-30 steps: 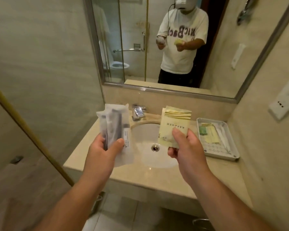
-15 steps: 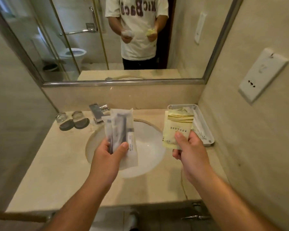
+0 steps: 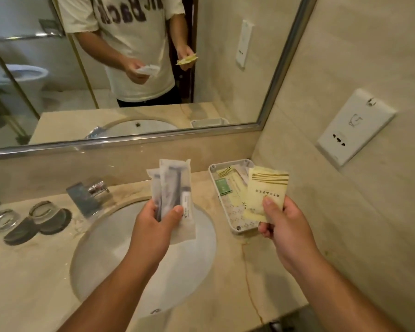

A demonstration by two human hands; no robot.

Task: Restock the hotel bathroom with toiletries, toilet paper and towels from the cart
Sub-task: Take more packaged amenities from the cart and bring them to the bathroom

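Observation:
My left hand (image 3: pixel 153 230) grips a fan of translucent toothbrush packets (image 3: pixel 175 188) above the sink basin (image 3: pixel 120 248). My right hand (image 3: pixel 285 232) pinches a pale yellow sachet (image 3: pixel 265 188) with gold stripes, thumb on its face, held over the near right part of a white amenity tray (image 3: pixel 212 178). The tray sits on the counter at the right, against the wall, and holds a green packet (image 3: pixel 222 186) and other yellow sachets (image 3: pixel 234 185).
A chrome tap (image 3: pixel 89 195) stands behind the basin. Two upturned glasses (image 3: pixel 43 213) on dark coasters sit at the counter's left. A mirror (image 3: pixel 130 68) spans the back wall; a white socket plate (image 3: pixel 355 127) is on the right wall.
The view has closed in on the counter. My right hand has carried the yellow sachet rightward, now over the tray. My left hand keeps its packets above the basin.

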